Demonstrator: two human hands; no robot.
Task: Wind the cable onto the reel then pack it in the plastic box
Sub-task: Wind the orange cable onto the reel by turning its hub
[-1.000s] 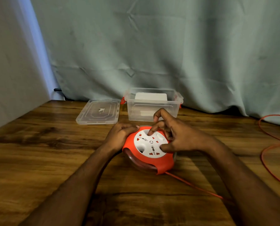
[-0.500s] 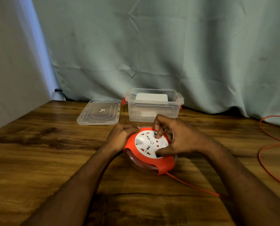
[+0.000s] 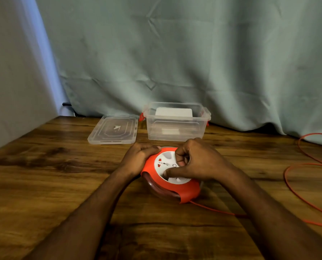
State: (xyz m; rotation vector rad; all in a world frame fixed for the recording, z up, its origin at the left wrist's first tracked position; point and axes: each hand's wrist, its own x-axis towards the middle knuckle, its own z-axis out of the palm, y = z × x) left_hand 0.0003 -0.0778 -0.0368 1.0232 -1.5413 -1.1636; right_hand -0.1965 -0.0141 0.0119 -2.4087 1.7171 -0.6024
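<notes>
An orange cable reel (image 3: 172,190) with a white socket face lies flat on the wooden table (image 3: 44,175). My left hand (image 3: 140,156) grips its far-left rim. My right hand (image 3: 197,162) rests on the white face, fingers curled and thumb pressed onto the disc. A thin orange cable (image 3: 295,186) leaves the reel's near side, passes under my right forearm and loops across the table at the right. The clear plastic box (image 3: 176,126) with red latches stands open just behind the reel.
The box's clear lid (image 3: 114,130) lies flat to the left of the box. A pale green curtain (image 3: 194,53) hangs behind the table, and a white wall closes the left side. Cable loops lie at the table's right edge.
My right hand's fingers have curled in and swung round on the white face, which has rotated. My left hand has stayed on the rim.
</notes>
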